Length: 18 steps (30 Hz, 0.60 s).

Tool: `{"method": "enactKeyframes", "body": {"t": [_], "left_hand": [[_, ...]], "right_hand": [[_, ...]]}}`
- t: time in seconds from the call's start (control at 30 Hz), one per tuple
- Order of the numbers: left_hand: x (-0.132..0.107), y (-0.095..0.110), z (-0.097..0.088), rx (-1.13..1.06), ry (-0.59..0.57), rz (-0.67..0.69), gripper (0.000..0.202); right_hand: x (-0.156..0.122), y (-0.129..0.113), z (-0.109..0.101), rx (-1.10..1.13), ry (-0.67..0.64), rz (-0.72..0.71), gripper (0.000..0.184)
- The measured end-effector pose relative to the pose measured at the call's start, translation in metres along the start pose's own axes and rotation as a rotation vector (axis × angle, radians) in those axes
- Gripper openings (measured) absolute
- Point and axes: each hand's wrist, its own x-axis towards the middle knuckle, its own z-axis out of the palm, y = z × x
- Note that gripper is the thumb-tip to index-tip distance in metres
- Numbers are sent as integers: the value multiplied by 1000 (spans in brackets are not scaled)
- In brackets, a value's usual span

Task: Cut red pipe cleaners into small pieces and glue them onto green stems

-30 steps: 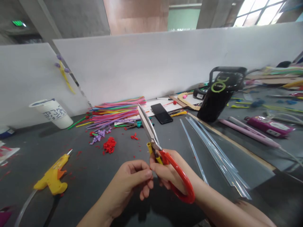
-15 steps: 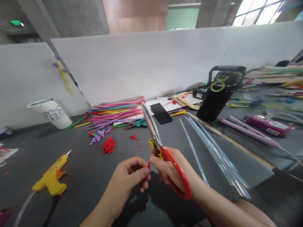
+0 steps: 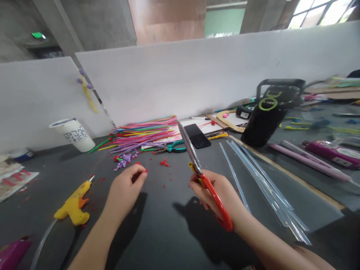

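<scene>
My left hand (image 3: 125, 187) is closed in a pinch, with a small red piece (image 3: 146, 171) showing at its fingertips. It hovers over the spot of the red heap, which it mostly hides. My right hand (image 3: 215, 187) grips scissors (image 3: 206, 180) with red handles, blades pointing up and away, together with a short yellow rolled piece (image 3: 191, 165). Whether the right fingertips also pinch something small cannot be made out. Purple twisted bits (image 3: 126, 160) lie just beyond my left hand, and a few loose red bits (image 3: 164, 163) lie between the hands.
A yellow glue gun (image 3: 74, 202) lies at left, near a white cup (image 3: 74, 135). Behind are coloured pipe cleaners (image 3: 146, 131), teal-handled pliers (image 3: 176, 146) and a phone (image 3: 198, 135). Clear glue sticks (image 3: 261, 180) and a black bottle (image 3: 266, 116) stand or lie to the right.
My hands, together at the centre before, are now apart. My left hand has moved left and forward to the red heap with the red piece. The scissors stay in my right hand.
</scene>
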Motion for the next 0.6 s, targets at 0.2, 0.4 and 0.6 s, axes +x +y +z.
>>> {"method": "enactKeyframes", "body": {"t": [0.2,0.4,0.6], "left_hand": [[21,-33,-13,405,37,-24,18],[26,-37,-4,515,78,1,20],[32,-40,-1,556,97,24,24]], "right_hand": [[0,5,2,-93,0,-86,6],[1,5,2,-103,19,-134,8],[5,9,3,-163,47,-186,5]]}}
